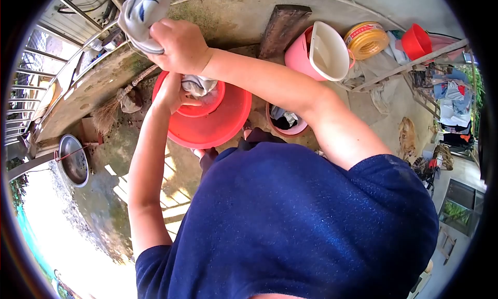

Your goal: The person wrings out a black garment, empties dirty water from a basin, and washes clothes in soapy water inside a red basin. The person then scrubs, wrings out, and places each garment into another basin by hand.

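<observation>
Two hands: my right hand [181, 46] closed around patterned pale cloth [145, 16], raised above the small red basin [220, 98], presumably to hold its length clear. Under that fist, my left hand [172, 94] meets more cloth [199, 85]; fingers partly hidden, grip uncertain. Wide red basin [207, 135] lower, likely to catch drips. Raised cloth cut off by frame; join between portions obscured.

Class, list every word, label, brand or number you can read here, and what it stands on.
No text is readable.
Label on the yellow coil: lettering too small and blurred to read.
Light cloth in the right hand: dark marks, no clear letters.
</observation>
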### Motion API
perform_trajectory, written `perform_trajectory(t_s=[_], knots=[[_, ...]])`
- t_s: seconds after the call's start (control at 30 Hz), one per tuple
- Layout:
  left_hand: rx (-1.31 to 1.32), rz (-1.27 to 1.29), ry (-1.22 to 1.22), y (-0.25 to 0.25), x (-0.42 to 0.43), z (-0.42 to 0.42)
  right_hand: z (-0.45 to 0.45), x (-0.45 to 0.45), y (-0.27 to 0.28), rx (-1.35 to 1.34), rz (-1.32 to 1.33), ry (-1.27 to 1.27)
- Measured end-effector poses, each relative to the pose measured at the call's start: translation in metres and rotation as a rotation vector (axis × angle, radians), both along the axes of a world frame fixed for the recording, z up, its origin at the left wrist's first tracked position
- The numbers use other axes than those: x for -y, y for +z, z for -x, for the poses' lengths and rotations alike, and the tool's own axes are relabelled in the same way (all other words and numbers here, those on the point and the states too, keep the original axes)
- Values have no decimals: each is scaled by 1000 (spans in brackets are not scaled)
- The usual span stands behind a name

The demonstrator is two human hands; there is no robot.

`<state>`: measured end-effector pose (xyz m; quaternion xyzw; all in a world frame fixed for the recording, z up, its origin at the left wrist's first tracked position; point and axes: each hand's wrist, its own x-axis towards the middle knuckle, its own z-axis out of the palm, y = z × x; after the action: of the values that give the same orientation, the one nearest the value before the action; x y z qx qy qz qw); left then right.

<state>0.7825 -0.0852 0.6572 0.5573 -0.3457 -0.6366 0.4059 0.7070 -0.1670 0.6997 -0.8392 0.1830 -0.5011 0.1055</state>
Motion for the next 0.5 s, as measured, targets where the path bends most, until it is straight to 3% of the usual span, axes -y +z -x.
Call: perform_trajectory(t_s=[0.07, 0.1, 0.2, 0.3, 0.33, 0.37, 0.4, 0.47, 0.5], knots=[[-81, -93, -151, 6, -11, 5, -4, -6, -2, -8, 74, 59], [-354, -61, -106, -2, -11, 2, -7, -10, -3, -26, 129, 110], [-749, 98, -58, -53, 8, -18, -17, -28, -3, -43, 158, 178], [-1302, 302, 507, -55, 25, -34, -21, -31, 9, 144, -67, 113], [-989, 235, 797, -49, 20, -39, -20, -24, 12, 167, -204, 61], [-624, 74, 1025, -10, 11, -30, -16, -20, 18, 284, -437, 96], [-623, 120, 1185, -7, 15, -49, -12, -14, 23, 403, -666, 129], [-214, 564, 1153, 4, 11, -77, -9, 0, 24, 666, -1003, 330], [-105, 660, 1174, 46, 5, -57, -9, 9, 23, 753, -1235, 399]])
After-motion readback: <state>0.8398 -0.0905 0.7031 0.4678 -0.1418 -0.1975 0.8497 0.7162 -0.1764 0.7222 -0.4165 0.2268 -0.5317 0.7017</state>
